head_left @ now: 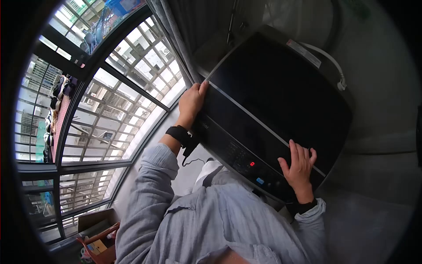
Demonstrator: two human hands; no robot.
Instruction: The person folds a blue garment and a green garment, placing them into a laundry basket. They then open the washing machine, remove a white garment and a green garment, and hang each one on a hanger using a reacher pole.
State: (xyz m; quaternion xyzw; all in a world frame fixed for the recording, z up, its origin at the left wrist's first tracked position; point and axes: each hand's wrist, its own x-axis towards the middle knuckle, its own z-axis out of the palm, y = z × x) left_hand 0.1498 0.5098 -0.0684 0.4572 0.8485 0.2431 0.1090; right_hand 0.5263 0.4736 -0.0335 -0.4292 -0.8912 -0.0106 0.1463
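A black top-loading washing machine [228,136] stands in front of me, with its dark lid [281,83] down. A thin silver strip crosses it along the lid's front edge. My left hand [192,102] grips the lid's left front corner, where the strip ends; some of its fingers are hidden. On the right, my right hand [299,167] lies on the top with its fingers spread, the fingertips over the strip and the palm above the control panel [239,152]. The panel has a lit red 0 [252,163] and a small blue label or light [260,181].
Barred windows [101,114] run along my left, next to a grey curtain [176,39]. A white hose [327,55] curves behind the machine. Low at the left is an orange-brown container [105,253] with things in it. A dark cord [191,162] hangs near my left wrist.
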